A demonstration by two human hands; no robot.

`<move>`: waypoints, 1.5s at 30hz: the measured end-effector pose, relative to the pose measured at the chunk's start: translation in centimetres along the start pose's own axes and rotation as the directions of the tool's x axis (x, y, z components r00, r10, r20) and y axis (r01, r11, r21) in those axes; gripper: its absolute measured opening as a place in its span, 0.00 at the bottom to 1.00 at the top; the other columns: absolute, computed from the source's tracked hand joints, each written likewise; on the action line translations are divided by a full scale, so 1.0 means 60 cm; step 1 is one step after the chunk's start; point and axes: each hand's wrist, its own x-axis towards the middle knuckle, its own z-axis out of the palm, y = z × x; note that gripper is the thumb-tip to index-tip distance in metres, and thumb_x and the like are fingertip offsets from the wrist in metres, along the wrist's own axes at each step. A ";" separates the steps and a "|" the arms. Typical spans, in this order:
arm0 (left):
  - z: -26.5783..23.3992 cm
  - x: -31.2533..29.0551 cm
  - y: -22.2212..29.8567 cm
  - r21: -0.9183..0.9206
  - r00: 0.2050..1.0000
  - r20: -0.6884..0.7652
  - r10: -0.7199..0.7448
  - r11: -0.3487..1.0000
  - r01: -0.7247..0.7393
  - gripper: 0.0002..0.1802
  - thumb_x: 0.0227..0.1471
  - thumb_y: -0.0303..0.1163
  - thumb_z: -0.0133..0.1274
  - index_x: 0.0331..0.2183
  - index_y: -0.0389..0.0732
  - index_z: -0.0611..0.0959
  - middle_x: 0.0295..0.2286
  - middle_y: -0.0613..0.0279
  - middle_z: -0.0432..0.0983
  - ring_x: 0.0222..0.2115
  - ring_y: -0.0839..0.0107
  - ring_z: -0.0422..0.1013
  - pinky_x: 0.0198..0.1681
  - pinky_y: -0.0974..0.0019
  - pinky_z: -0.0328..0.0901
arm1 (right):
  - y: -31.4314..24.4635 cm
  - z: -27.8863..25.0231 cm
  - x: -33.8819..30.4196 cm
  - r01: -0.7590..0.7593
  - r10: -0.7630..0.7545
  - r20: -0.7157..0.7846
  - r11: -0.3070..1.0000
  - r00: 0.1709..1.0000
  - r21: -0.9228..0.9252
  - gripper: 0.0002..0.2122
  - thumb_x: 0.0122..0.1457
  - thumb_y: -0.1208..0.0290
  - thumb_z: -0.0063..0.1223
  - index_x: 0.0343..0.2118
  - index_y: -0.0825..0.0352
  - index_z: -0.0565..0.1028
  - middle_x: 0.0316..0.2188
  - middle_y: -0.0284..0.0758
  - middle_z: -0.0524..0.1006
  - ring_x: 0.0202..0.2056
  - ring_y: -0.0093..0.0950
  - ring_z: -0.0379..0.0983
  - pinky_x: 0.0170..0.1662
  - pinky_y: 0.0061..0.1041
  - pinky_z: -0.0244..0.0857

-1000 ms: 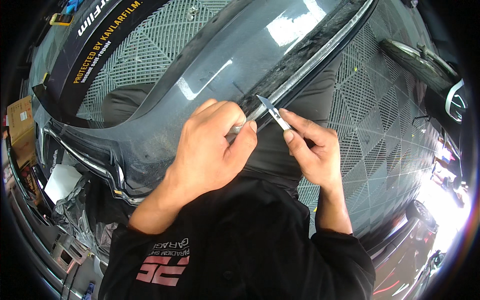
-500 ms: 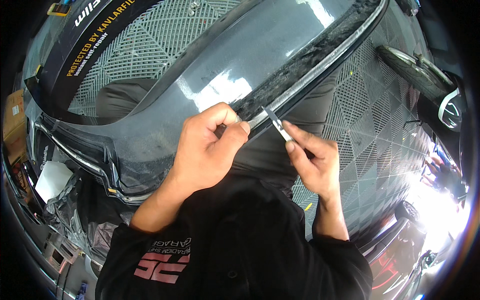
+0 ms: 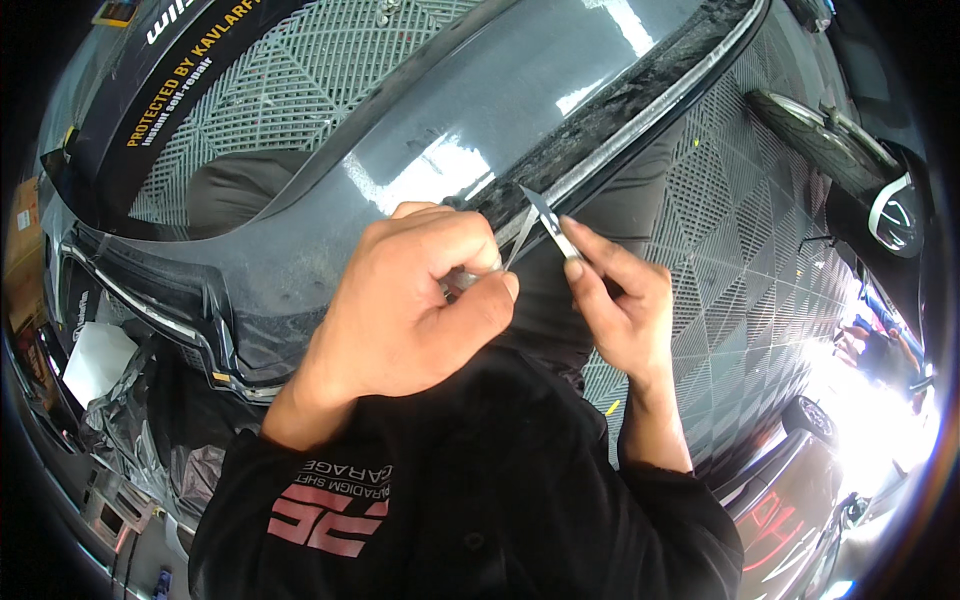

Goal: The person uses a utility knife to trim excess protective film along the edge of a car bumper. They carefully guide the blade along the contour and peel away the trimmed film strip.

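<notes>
Car panel lies across person's legs; L hand over its nr edge, knife in R hand by same edge, strip btwn. Plastic bag sits beside panel's nr L corner; wheel at floor's far R, car nr R.

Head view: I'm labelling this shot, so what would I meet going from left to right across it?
Brown cardboard box → white angular piece → left hand → knife → right hand → black tyre at the upper right.
</notes>
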 end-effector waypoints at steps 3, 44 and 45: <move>-0.004 -0.001 0.010 -0.001 1.000 -0.018 0.011 1.000 -0.011 0.11 0.48 0.28 0.62 0.22 0.40 0.74 0.17 0.59 0.69 0.21 0.54 0.67 0.37 0.58 0.62 | -0.001 0.003 -0.001 -0.038 0.038 0.019 0.999 0.999 0.009 0.16 0.61 0.79 0.61 0.53 0.71 0.82 0.40 0.48 0.86 0.36 0.29 0.86 0.41 0.24 0.77; -0.058 -0.030 0.050 -0.453 0.963 0.046 0.266 0.865 -0.217 0.14 0.49 0.32 0.63 0.19 0.40 0.76 0.16 0.65 0.75 0.18 0.71 0.65 0.34 0.52 0.76 | 0.005 0.032 -0.012 0.090 -0.090 0.014 0.996 0.996 0.027 0.17 0.62 0.79 0.59 0.54 0.72 0.81 0.43 0.49 0.86 0.42 0.35 0.87 0.46 0.26 0.77; -0.062 -0.029 0.049 -0.468 0.964 0.054 0.260 0.859 -0.206 0.14 0.49 0.32 0.63 0.20 0.41 0.76 0.16 0.65 0.75 0.18 0.72 0.65 0.34 0.52 0.76 | 0.004 0.032 -0.012 0.097 -0.097 0.004 0.995 0.995 0.033 0.17 0.62 0.79 0.59 0.54 0.72 0.81 0.44 0.49 0.86 0.43 0.35 0.87 0.47 0.27 0.77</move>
